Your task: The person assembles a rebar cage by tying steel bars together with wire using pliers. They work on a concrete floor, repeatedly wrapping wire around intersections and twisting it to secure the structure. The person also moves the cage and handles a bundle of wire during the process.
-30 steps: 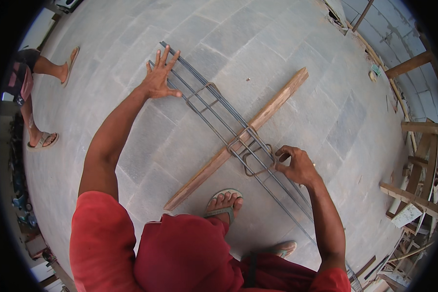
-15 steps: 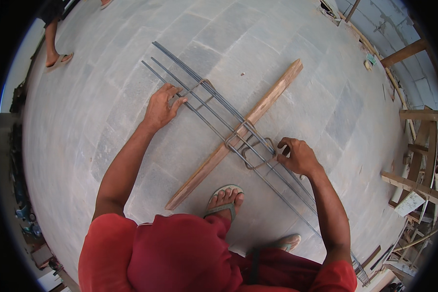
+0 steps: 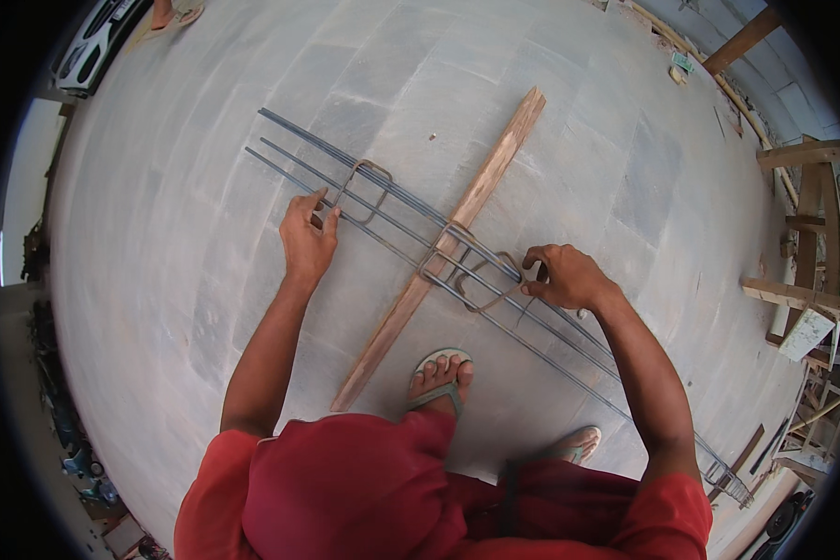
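Several long steel rods (image 3: 403, 217) run diagonally across the floor, resting on a wooden batten (image 3: 495, 173). Rectangular bent-steel stirrups loop round them: one near the far-left ends, a middle stirrup (image 3: 427, 264) above the batten, and a tilted right stirrup (image 3: 483, 307). My left hand (image 3: 308, 241) pinches the nearest rod close to where the left stirrup (image 3: 388, 191) crosses it. With fingers curled, my right hand (image 3: 574, 278) grips the right end of the tilted stirrup; its fingertips partly hide that end.
My sandalled feet (image 3: 439, 383) stand just this side of the rods. Wooden framing (image 3: 817, 224) and scraps line the right edge by a block wall (image 3: 798, 103). At the upper left are a white car (image 3: 93, 47) and another person's foot (image 3: 163, 14). Grey tiled floor surrounds the rods.
The view has shifted, so the rods lie at a flatter slant. Both hands stay at the same parts of the rods and stirrups. The other person's foot has moved toward the upper edge.
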The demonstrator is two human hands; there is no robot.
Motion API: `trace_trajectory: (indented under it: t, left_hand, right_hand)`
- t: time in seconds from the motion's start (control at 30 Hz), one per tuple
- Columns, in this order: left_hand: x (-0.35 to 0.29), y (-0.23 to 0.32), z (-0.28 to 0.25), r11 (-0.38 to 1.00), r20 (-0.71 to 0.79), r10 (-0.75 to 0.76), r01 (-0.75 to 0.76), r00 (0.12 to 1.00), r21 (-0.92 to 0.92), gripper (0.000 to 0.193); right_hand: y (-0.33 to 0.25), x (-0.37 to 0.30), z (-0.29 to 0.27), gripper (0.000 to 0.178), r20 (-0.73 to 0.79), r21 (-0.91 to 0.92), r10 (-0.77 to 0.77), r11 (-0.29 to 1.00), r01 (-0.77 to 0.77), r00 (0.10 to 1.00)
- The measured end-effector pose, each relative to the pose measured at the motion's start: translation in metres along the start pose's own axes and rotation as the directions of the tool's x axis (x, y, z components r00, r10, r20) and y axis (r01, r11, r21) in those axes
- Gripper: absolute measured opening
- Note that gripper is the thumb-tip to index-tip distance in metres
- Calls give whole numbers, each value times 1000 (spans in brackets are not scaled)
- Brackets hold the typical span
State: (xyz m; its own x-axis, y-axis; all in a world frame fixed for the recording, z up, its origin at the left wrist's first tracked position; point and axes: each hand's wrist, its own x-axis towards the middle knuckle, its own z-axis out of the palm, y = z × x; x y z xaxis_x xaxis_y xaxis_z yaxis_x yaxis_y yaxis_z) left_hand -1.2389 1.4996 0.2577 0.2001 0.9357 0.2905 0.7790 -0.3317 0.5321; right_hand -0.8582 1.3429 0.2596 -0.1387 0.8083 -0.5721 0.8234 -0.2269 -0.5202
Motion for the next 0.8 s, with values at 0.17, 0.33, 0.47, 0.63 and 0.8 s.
trace_trajectory:
  t: [0.17,0.33,0.47,0.63,0.8]
  left_hand:
    - [-39,24,14,987,93,161,-160,982,-25,45]
    - [-45,56,26,914,144,342,-364,929,179,122]
    - [-45,54,32,925,477,192,-320,858,204,167]
    - [-47,60,44,909,558,132,-324,819,261,176]
    - [-47,67,46,920,543,103,-288,833,267,174]
  right_hand:
    - [-10,-9,-9,37,-49,-138,93,985,-99,994]
    - [-20,-11,-6,31,-294,-233,141,949,-214,945]
    - [-31,-19,-7,32,-291,-311,135,923,-227,947]
    - [-36,-30,-21,34,-253,-371,145,899,-234,957]
    - [-52,-28,-23,32,-274,-209,81,967,-142,958]
